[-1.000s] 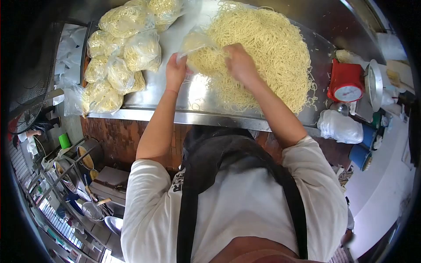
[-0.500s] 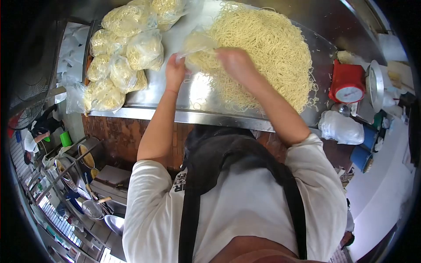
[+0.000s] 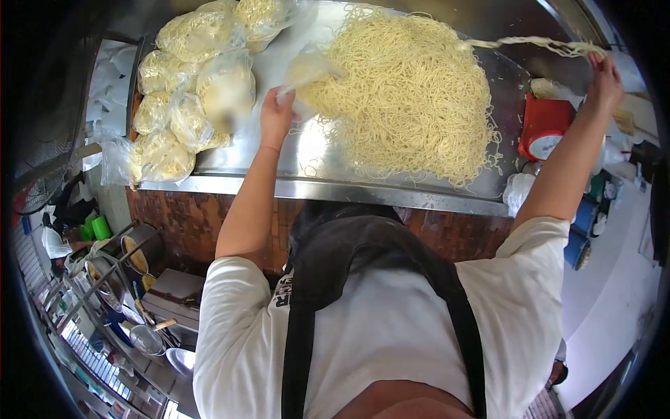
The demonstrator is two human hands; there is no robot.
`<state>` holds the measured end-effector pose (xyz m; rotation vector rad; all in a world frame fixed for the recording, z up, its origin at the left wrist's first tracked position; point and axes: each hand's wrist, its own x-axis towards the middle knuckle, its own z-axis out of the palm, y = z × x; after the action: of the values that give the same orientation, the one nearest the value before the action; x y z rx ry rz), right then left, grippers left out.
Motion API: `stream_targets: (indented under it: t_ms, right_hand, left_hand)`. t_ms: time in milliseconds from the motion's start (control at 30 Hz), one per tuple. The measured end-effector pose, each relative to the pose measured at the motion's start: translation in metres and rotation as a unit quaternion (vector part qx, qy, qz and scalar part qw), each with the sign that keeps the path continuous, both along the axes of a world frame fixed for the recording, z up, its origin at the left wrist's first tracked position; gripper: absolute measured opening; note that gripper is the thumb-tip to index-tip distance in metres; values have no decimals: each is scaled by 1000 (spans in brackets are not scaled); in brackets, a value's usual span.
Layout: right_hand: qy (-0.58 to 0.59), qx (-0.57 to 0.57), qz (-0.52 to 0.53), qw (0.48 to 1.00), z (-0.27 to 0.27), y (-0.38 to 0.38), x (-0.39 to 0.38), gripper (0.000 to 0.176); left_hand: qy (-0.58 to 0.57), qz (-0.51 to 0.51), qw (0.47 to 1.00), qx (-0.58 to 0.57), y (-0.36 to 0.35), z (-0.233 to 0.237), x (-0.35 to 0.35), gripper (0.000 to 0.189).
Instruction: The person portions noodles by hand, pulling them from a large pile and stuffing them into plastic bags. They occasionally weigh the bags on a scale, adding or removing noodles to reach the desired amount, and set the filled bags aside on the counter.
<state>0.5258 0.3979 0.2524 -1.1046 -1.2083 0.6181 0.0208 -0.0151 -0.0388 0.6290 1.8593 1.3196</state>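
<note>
My left hand [image 3: 278, 115] is closed on the gathered edge of a clear plastic bag [image 3: 307, 68], which lies against the left side of a large heap of pale yellow noodles [image 3: 412, 98]. Far out at the upper right, my right hand [image 3: 604, 84] has its fingers closed at the end of a long, pale, twisted strand [image 3: 530, 42]. The strand stretches left to the heap's upper right edge; whether it is string or noodles I cannot tell. Both the heap and the bag rest on a metal worktop [image 3: 307, 164].
Several filled noodle bags [image 3: 171, 153] are piled on the worktop's left end. A red scale [image 3: 541, 126] stands to the right, partly behind my right forearm. Pots [image 3: 143, 248] and strainers are on the left below, and a blue container [image 3: 576, 248] is low on the right.
My right hand has swung from the bag's mouth out to the far upper right, where it holds the pale strand. My left hand stays at the bag.
</note>
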Motion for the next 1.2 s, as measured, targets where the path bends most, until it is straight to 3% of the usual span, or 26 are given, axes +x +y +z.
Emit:
stream_targets:
  t_ms: [67,100,133,167,200,267,333,367,400,467,567,667,767,833,867,967,1000,1033,1133,1200]
  right_hand:
    - [-9,-34,-106,994,-23,22,18,33]
    - [-262,-81,-157,949,-35,23,23,43]
    - [-496,-121,-198,837,-51,25,29,52]
    - [-570,-4,-189,799,-92,45,43,66]
    - [-603,-2,-121,788,-123,37,23,64]
    - [-549,-144,88,818,-129,-91,-101,51]
    - [-475,-299,257,787,-142,-219,-216,47]
    - [-591,-209,343,699,-164,-257,-252,49]
    - [-682,-11,322,656,-221,-283,-271,46]
    - [-732,85,244,630,-266,-280,-306,46]
    - [-637,-10,458,620,-281,-240,-343,45]
    - [-575,-117,586,559,-290,-225,-377,41]
    - [-268,-341,594,677,-291,-223,-384,38]
    - [-144,-374,570,717,-376,-210,-393,35]
    - [-189,-369,543,730,-380,-215,-398,33]
    - [-246,-362,561,703,-265,-254,-365,31]
    - [-407,-207,574,680,-264,-254,-350,35]
    - [-548,-41,560,620,-265,-249,-340,38]
    - [-645,277,294,649,-266,-236,-321,47]
    - [-662,185,416,596,-284,-215,-337,49]
  left_hand:
    - [-13,5,1000,17,-1,-5,-1,34]
    - [-18,6,1000,25,-2,-7,-1,35]
    - [-15,1,1000,14,-2,-6,-1,35]
    - [-13,-4,1000,4,-3,-5,0,36]
    - [-10,-7,1000,-6,-4,-3,1,37]
    - [-10,-1,1000,-3,-3,11,10,37]
    - [23,1,1000,0,3,13,12,37]
    - [54,-1,999,0,7,8,11,36]
    - [84,-6,996,-2,10,4,10,36]
    - [90,-9,996,-7,19,7,8,33]
    - [156,-26,987,19,28,1,18,24]
    - [207,-69,976,21,29,12,50,14]
    - [255,-121,956,85,16,46,88,10]
    - [168,-132,972,96,15,52,94,11]
    - [140,-126,977,100,16,50,89,13]
    - [67,-69,991,88,10,28,65,18]
    - [64,-46,995,61,5,16,52,19]
    - [61,-20,997,33,2,15,43,20]
    - [86,10,996,-2,1,-8,36,23]
    - [79,4,997,1,8,-24,42,21]
